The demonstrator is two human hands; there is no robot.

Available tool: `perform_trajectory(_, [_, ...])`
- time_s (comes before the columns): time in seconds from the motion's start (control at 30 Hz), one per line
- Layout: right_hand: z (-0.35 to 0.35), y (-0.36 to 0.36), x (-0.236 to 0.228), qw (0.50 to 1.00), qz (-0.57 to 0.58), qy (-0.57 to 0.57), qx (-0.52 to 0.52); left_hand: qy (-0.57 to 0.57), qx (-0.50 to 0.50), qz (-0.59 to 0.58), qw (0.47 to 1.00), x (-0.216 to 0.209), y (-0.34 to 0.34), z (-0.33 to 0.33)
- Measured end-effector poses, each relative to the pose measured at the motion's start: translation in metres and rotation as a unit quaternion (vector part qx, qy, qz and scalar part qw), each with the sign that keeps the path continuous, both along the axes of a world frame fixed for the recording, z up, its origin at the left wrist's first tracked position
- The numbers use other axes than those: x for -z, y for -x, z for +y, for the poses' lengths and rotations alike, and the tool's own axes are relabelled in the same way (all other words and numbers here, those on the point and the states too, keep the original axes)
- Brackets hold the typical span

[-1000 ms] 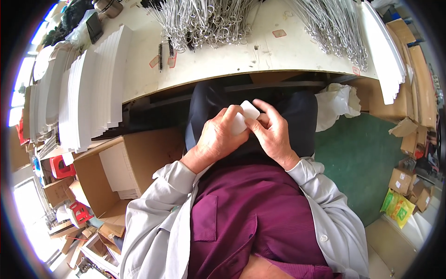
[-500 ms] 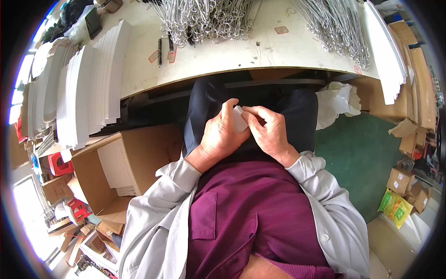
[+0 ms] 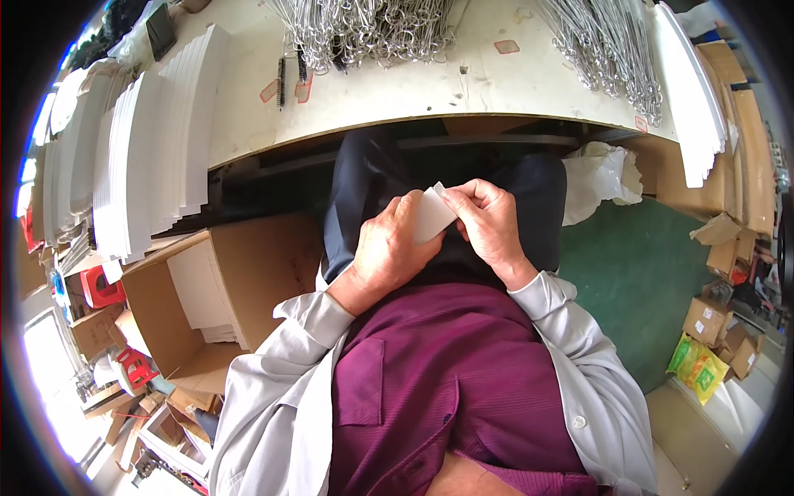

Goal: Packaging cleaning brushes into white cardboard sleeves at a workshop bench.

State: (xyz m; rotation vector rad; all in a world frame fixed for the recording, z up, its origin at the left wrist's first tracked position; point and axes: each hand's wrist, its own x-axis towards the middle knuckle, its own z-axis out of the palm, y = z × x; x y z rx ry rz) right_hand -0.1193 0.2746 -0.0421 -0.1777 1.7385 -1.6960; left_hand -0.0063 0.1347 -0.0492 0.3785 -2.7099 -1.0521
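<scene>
A slim white cardboard box (image 3: 432,217) is held above my lap, in front of the table edge. My left hand (image 3: 390,246) wraps around it from the left, fingers closed on its side. With thumb and fingertips pinched together, my right hand (image 3: 490,223) grips the upper corner, where a small flap sticks up. The lower part of the box is hidden behind my left hand.
Several wire-handled brushes with looped ends (image 3: 372,37) are heaped on the white table (image 3: 389,95). Stacks of long white cartons (image 3: 190,124) stand at the left, more (image 3: 699,107) at the right. An open cardboard box (image 3: 175,310) sits left of my legs; a white plastic bag (image 3: 602,183) hangs at right.
More of the white box's face now shows between my hands. My right hand has shifted slightly right, and my left fingers have folded down onto the box.
</scene>
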Motion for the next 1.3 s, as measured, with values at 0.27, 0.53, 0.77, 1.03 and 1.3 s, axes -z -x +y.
perform_trajectory(0.27, [0.0,-0.006,0.008,0.988,0.154,-0.014,-0.001,-0.024,-0.008,-0.005,1.0,-0.004,-0.001,0.003])
perform_trajectory(0.53, [-0.003,-0.018,0.011,0.965,0.256,0.06,-0.018,-0.028,-0.01,0.056,0.998,-0.002,0.0,-0.002])
perform_trajectory(0.77, [0.001,-0.022,0.01,0.937,0.342,0.021,-0.072,-0.049,-0.021,0.041,0.998,-0.002,-0.001,-0.002])
perform_trajectory(1.03, [0.001,-0.022,0.013,0.934,0.348,0.029,-0.078,-0.055,-0.011,0.047,0.997,0.003,-0.001,-0.006])
perform_trajectory(1.3, [-0.006,-0.018,0.01,0.966,0.25,0.024,-0.062,-0.047,-0.021,-0.019,0.999,-0.015,-0.006,-0.011])
